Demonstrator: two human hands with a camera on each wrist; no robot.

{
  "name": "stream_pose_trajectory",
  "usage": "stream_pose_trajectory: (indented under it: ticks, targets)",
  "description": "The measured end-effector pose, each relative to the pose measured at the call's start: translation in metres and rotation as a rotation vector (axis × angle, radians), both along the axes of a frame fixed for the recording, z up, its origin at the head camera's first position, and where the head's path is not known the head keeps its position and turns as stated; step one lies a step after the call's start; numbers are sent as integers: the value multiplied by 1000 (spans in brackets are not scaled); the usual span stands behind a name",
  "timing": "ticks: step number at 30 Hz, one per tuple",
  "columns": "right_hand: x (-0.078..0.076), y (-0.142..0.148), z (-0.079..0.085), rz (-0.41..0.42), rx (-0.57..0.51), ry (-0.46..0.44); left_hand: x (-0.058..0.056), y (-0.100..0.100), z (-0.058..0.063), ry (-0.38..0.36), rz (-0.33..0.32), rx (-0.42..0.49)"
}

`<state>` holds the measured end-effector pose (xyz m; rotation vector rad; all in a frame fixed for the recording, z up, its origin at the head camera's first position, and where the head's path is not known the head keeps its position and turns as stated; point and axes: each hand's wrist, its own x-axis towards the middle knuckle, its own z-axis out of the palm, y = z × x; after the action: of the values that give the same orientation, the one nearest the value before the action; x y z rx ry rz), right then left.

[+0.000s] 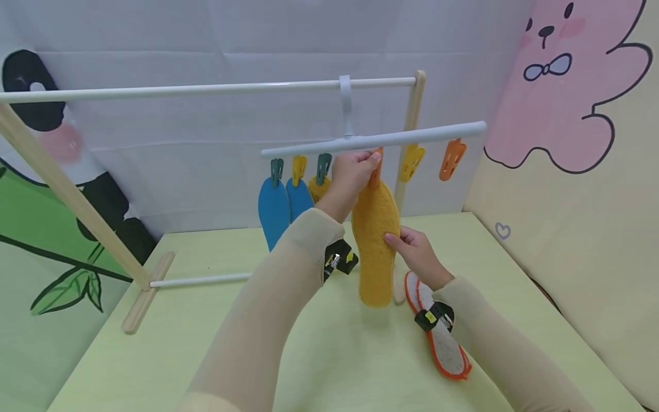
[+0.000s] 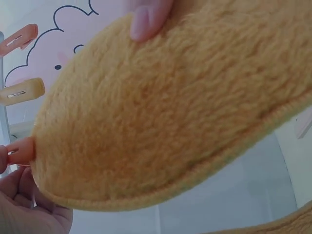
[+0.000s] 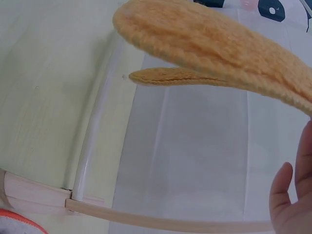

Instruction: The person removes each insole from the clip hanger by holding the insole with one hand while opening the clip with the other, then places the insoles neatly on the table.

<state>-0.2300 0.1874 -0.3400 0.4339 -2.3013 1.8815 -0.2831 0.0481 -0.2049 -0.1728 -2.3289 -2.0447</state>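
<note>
A fuzzy yellow insole (image 1: 374, 246) hangs lengthwise below the white hanger bar (image 1: 427, 134). At its top end, my left hand (image 1: 352, 177) pinches an orange clothespin (image 1: 377, 169), which sits on the insole's tip in the left wrist view. Lower down, my right hand (image 1: 419, 254) holds the insole's right edge, thumb on the front and the other fingers largely hidden behind. Left of my left hand hang two blue insoles (image 1: 273, 209) and a second yellow insole (image 1: 318, 187), partly covered by that hand. Green clothespins (image 1: 277, 171) and a yellow clothespin (image 1: 299, 169) hold them.
Another yellow clothespin (image 1: 412, 163) and an orange clothespin (image 1: 453, 160) hang at the bar's right. The hanger hooks over the top rod (image 1: 206, 89) of a wooden-legged rack. A grey insole with an orange rim (image 1: 447, 352) lies on the table (image 1: 329, 366), under my right forearm.
</note>
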Motion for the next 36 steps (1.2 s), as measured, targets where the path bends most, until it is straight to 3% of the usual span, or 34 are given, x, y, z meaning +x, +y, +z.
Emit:
stream_pose_trajectory:
  ticks: [8,15,36]
  targets:
    - [-2,4,-6,20,-18,-7,1,3,-1,30,-26,42]
    - [-1,6,-7,41,-32,7,1,2,0,54,-34,7]
    - [2,12,-11,42,-43,-24,-3,-3,-2,19,-32,-1]
